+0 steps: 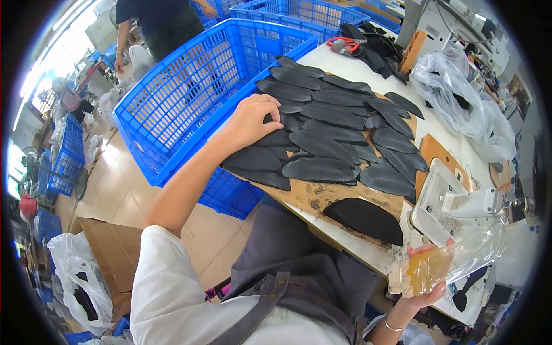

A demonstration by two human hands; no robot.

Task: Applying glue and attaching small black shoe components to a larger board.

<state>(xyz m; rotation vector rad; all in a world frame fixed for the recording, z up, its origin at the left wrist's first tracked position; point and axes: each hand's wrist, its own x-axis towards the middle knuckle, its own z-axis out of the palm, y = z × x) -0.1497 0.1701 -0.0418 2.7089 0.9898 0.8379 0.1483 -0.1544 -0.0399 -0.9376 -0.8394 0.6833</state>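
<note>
My left hand (253, 119) is over the left side of the black pieces, its fingers curled together against the thumb. What is pinched in them, if anything, is too small to make out. Around it, several leaf-shaped black pieces (319, 169) overlap in rows on a stained brown board (305, 192). Down at the lower right, my right hand (424, 298) is wrapped round a clear plastic bottle (431, 269) with amber liquid in it, tilted on its side. A half-round black piece (368, 218) lies at the board's near edge, between my hands.
A large blue crate (190, 92) stands against the table's left side. White sewing machine (448, 201) parts, a clear plastic bag (454, 92) and red-handled scissors (345, 45) are on the table (319, 57). A person (158, 23) stands beyond the crate.
</note>
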